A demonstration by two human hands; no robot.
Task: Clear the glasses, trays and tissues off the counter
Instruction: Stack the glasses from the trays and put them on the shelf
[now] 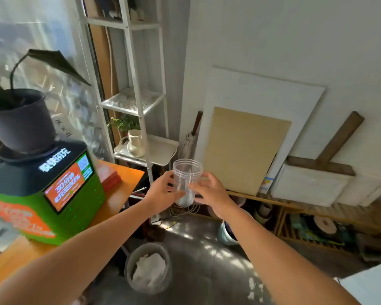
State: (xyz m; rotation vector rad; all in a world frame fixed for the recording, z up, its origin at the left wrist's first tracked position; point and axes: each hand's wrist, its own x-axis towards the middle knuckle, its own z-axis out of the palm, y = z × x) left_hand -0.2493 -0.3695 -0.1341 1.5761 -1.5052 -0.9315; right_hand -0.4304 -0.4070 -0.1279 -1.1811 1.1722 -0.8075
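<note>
A clear plastic glass [186, 172] is held upright in the air at the centre of the head view, above the floor. My left hand [160, 193] grips its left side and my right hand [211, 192] grips its right side, near the base. Something pale shows through the bottom of the glass; I cannot tell what it is. Below it, on the floor, stands a grey waste bin [131, 264] with crumpled white tissues [149, 271] inside.
An orange counter [123, 186] at the left carries a green-and-black kiosk with a screen [53, 194] and a potted plant [20, 122]. A white metal shelf rack [141, 102] stands behind. Boards [246, 148] lean on the wall; a low wooden rack [312, 227] runs along the right.
</note>
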